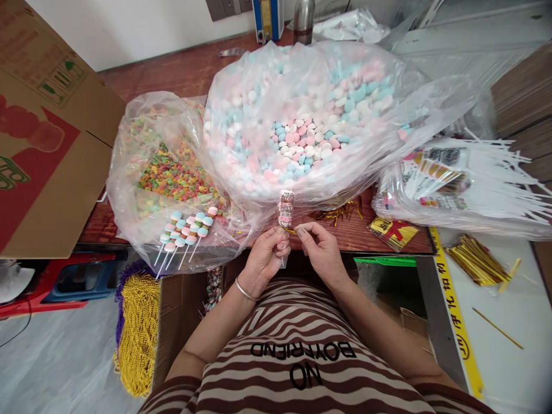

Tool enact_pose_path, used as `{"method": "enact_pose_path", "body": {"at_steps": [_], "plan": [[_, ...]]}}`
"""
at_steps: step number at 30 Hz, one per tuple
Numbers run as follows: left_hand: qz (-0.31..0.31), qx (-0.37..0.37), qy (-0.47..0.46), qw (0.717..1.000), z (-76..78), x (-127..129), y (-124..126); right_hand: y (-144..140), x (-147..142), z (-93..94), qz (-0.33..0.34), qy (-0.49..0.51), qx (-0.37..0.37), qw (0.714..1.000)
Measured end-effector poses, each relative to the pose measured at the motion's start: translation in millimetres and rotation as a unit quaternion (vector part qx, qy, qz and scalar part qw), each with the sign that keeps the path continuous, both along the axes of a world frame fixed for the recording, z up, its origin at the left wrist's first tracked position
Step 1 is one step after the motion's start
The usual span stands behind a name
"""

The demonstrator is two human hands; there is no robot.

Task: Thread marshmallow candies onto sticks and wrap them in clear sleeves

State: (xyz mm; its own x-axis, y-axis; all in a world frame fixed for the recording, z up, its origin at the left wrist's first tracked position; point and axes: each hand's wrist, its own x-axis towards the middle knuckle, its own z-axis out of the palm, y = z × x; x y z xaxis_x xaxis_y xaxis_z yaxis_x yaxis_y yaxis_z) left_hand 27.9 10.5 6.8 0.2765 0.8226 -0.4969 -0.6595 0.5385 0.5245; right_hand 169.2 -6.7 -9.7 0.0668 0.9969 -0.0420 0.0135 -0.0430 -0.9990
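1. Reddish-brown tabletop (pixel 129 80) stretched toward a white wall (pixel 164 23) on the far side.
2. Several candy skewers (pixel 185 231) lay at the near left, threaded but seemingly unwrapped, on a clear bag (pixel 118 172) of ring candies (pixel 181 178).
3. Plenty looked left to use: pastel candies (pixel 302 138) at the far middle, white sticks (pixel 513 178) at the right.
4. One wrapped candy stick (pixel 286 208) stood at the near middle, its labelled top above the fingers; its closing seemed under way, though I couldn't tell whether the gold tie (pixel 290 230) was wound fully round.
5. Left hand (pixel 269 253): fingers curled closed, pinching the wrapper's neck.
6. Right hand (pixel 319 247): thumb and forefinger pressed together, apparently on the tie's end.
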Motion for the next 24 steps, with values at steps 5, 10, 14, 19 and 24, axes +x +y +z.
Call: {"method": "enact_pose_path", "body": {"at_steps": [5,10,14,19,24], "plan": [[0.012,0.029,0.038,0.999,0.4,-2,0,0,-1,6.8,0.012,0.013,-0.013,1.000],[0.017,0.065,0.074,0.995,2.6,1,-2,3,-9,2.1,0.045,0.035,-0.018,0.998],[0.031,0.044,0.055,0.997,3.4,-2,-2,1,-8,0.9,0.017,-0.028,0.040,0.999],[0.030,0.039,0.063,0.997,3.4,-2,-3,0,-6,11.6,-0.022,-0.150,0.140,0.978],[0.027,0.081,0.159,0.984,0.2,2,-6,0,-6,14.6,-0.029,-0.212,0.183,0.960]]}}
